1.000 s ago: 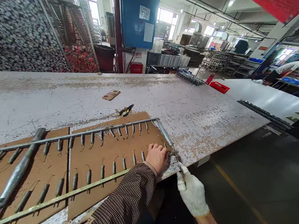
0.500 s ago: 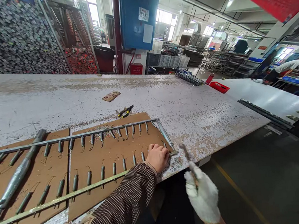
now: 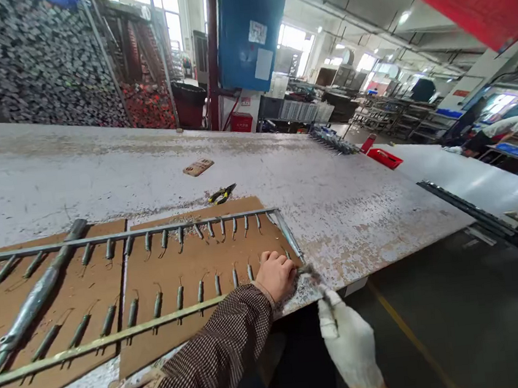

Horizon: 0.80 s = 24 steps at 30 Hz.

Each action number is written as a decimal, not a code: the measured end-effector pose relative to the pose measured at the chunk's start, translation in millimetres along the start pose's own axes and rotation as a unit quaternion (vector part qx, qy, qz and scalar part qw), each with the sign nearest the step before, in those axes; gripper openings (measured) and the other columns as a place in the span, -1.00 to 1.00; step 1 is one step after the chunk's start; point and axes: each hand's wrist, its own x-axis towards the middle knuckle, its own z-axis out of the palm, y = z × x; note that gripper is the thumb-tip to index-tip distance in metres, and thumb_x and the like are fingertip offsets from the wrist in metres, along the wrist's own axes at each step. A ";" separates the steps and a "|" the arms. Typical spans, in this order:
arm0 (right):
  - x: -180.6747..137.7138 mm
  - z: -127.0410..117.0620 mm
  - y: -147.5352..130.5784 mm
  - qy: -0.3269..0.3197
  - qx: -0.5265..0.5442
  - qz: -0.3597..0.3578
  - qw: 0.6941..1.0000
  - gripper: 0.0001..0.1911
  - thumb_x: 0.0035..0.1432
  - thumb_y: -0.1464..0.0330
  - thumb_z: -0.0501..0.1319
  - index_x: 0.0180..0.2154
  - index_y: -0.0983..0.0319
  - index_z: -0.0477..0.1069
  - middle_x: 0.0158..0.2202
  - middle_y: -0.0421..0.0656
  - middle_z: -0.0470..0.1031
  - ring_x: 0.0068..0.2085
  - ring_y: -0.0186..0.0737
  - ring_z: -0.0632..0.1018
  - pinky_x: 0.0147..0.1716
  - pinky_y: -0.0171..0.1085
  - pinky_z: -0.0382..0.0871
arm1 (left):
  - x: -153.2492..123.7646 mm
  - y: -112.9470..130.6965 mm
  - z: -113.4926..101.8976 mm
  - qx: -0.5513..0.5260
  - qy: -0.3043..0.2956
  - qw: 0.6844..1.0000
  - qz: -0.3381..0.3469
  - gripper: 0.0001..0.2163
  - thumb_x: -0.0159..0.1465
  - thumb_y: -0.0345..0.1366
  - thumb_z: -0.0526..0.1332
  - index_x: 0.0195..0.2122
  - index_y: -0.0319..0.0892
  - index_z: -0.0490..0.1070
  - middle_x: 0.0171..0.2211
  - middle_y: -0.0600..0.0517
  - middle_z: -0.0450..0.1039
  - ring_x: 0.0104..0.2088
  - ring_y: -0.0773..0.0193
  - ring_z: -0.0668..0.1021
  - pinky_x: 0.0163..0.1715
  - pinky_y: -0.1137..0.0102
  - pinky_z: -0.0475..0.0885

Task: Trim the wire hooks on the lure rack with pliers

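Note:
My bare left hand (image 3: 274, 274) is closed and presses down on the near right corner of a long metal rack (image 3: 120, 236) that lies on brown cardboard (image 3: 192, 263). Short grey rods with wire hooks hang off both rails of the rack. My right hand (image 3: 348, 342), in a white glove, grips a thin metal tool (image 3: 316, 277) whose blurred tip meets the rack's corner just right of my left hand. What my left fingers hold, if anything, is hidden.
A worn white worktable (image 3: 343, 203) carries yellow-handled pliers (image 3: 222, 193), a small brown tag (image 3: 198, 167) and a thick grey bar (image 3: 38, 294) lying across the rack. A red bin (image 3: 383, 157) sits at the far right. Dark floor lies below the table's edge.
My right hand lifted the tool up and away from the rack corner, then brought it back down onto the corner. My left hand stayed on the rack.

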 end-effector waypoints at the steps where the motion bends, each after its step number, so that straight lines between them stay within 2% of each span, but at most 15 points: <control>1: 0.4 -2.1 0.1 0.031 0.020 0.008 0.999 -0.65 0.45 0.25 0.07 0.11 0.29 0.42 -0.30 -0.07 0.62 -0.40 -0.22 0.57 -0.38 -0.29 0.40 | 0.1 0.2 -0.6 0.001 0.000 1.000 0.002 -0.86 0.38 -0.26 0.17 -0.28 -0.13 0.48 -0.30 -0.01 0.54 -0.18 0.14 0.43 -0.06 0.13 0.13; 3: 0.9 -5.1 0.7 0.058 0.053 0.013 0.997 -0.62 0.43 0.25 0.10 0.15 0.30 0.38 -0.17 -0.01 0.62 -0.27 -0.16 0.61 -0.24 -0.26 0.45 | 0.1 0.5 -1.7 0.003 0.001 1.000 0.002 -0.86 0.38 -0.25 0.16 -0.27 -0.13 0.48 -0.29 -0.01 0.54 -0.17 0.14 0.43 -0.05 0.13 0.13; 5: 0.4 -3.6 1.5 0.026 0.039 -0.004 0.999 -0.62 0.45 0.25 0.06 0.14 0.30 0.40 -0.31 -0.06 0.62 -0.36 -0.18 0.59 -0.32 -0.27 0.43 | 0.1 0.7 -2.1 0.003 0.000 1.000 -0.002 -0.86 0.39 -0.25 0.16 -0.28 -0.13 0.47 -0.28 -0.01 0.54 -0.16 0.14 0.43 -0.04 0.13 0.13; 7: -0.2 0.3 2.2 -0.025 -0.010 -0.019 0.999 -0.62 0.48 0.25 0.00 0.07 0.29 0.47 -0.52 -0.16 0.53 -0.54 -0.23 0.49 -0.49 -0.29 0.31 | -0.1 0.9 -1.9 0.003 -0.003 1.000 -0.002 -0.85 0.39 -0.24 0.17 -0.29 -0.13 0.47 -0.28 -0.01 0.54 -0.16 0.14 0.43 -0.04 0.13 0.14; 8: 0.0 1.6 2.2 -0.035 -0.025 -0.018 0.999 -0.62 0.48 0.25 -0.01 0.04 0.29 0.49 -0.56 -0.19 0.50 -0.57 -0.25 0.46 -0.53 -0.29 0.27 | -0.1 1.1 -1.7 0.004 -0.004 1.000 -0.002 -0.85 0.39 -0.24 0.17 -0.29 -0.13 0.47 -0.29 -0.01 0.53 -0.16 0.14 0.43 -0.04 0.13 0.14; 9: 0.7 1.8 1.8 -0.034 -0.025 -0.011 0.999 -0.63 0.48 0.26 0.00 0.04 0.30 0.49 -0.53 -0.18 0.52 -0.55 -0.25 0.48 -0.51 -0.30 0.28 | -0.2 1.3 -1.7 0.005 -0.005 1.000 -0.001 -0.85 0.39 -0.24 0.16 -0.29 -0.13 0.47 -0.29 0.00 0.53 -0.16 0.14 0.43 -0.04 0.13 0.14; 11: 3.0 -0.4 0.2 0.019 0.010 -0.006 1.000 -0.66 0.46 0.27 0.06 0.07 0.31 0.45 -0.32 -0.09 0.62 -0.41 -0.23 0.56 -0.37 -0.30 0.38 | -0.1 1.7 -2.1 0.008 -0.002 1.000 -0.004 -0.84 0.39 -0.24 0.15 -0.28 -0.13 0.47 -0.28 0.00 0.53 -0.16 0.14 0.43 -0.03 0.13 0.14; 13: 5.5 -2.4 -1.6 0.058 0.041 -0.012 0.997 -0.65 0.44 0.27 0.08 0.10 0.33 0.42 -0.23 -0.04 0.62 -0.30 -0.19 0.60 -0.26 -0.28 0.42 | 0.0 2.0 -2.9 0.010 -0.001 1.000 -0.008 -0.84 0.40 -0.24 0.14 -0.28 -0.13 0.47 -0.27 -0.01 0.53 -0.16 0.14 0.43 -0.02 0.12 0.14; 15: 7.0 -1.4 -2.1 0.040 0.019 -0.029 0.999 -0.63 0.47 0.27 0.03 0.07 0.34 0.45 -0.40 -0.10 0.59 -0.42 -0.22 0.56 -0.38 -0.29 0.39 | 0.1 1.8 -3.6 0.008 -0.004 1.000 -0.009 -0.85 0.39 -0.25 0.15 -0.28 -0.13 0.47 -0.27 -0.01 0.53 -0.15 0.14 0.43 -0.03 0.13 0.14; 18: 8.4 0.9 -0.3 -0.022 -0.034 -0.044 0.998 -0.58 0.49 0.26 -0.05 0.02 0.32 0.51 -0.61 -0.21 0.45 -0.61 -0.26 0.43 -0.57 -0.28 0.24 | 0.2 1.1 -2.9 0.005 -0.013 1.000 -0.004 -0.87 0.37 -0.25 0.18 -0.30 -0.12 0.46 -0.30 -0.01 0.51 -0.16 0.13 0.43 -0.04 0.13 0.14; 20: 10.1 -1.3 0.9 0.000 -0.026 -0.031 0.999 -0.63 0.47 0.27 0.02 0.06 0.32 0.48 -0.50 -0.16 0.55 -0.53 -0.24 0.51 -0.51 -0.29 0.31 | 0.2 0.6 -1.8 0.004 -0.011 1.000 -0.003 -0.86 0.37 -0.24 0.18 -0.30 -0.12 0.46 -0.30 -0.02 0.51 -0.16 0.13 0.42 -0.04 0.13 0.14; 22: 11.6 -4.4 0.9 0.050 0.014 -0.019 0.998 -0.66 0.44 0.29 0.10 0.11 0.33 0.43 -0.24 -0.04 0.63 -0.32 -0.18 0.61 -0.31 -0.28 0.42 | 0.1 0.3 -0.8 0.003 -0.005 1.000 -0.004 -0.86 0.37 -0.23 0.17 -0.28 -0.12 0.47 -0.28 -0.02 0.51 -0.16 0.12 0.42 -0.02 0.12 0.14; 23: 11.7 -4.9 0.5 0.057 0.028 -0.018 0.998 -0.65 0.43 0.28 0.10 0.11 0.34 0.42 -0.20 -0.01 0.63 -0.27 -0.16 0.61 -0.26 -0.27 0.44 | 0.1 0.2 -0.6 0.001 -0.003 1.000 -0.006 -0.86 0.37 -0.23 0.18 -0.28 -0.12 0.47 -0.27 -0.02 0.52 -0.15 0.13 0.42 -0.02 0.12 0.14; 24: 11.4 -4.5 0.2 0.045 0.030 -0.019 0.998 -0.64 0.44 0.26 0.08 0.11 0.33 0.43 -0.25 -0.02 0.62 -0.30 -0.16 0.61 -0.27 -0.27 0.44 | 0.1 0.2 -0.6 -0.001 -0.001 1.000 -0.007 -0.86 0.37 -0.23 0.18 -0.28 -0.12 0.47 -0.27 -0.02 0.52 -0.15 0.13 0.41 -0.01 0.12 0.13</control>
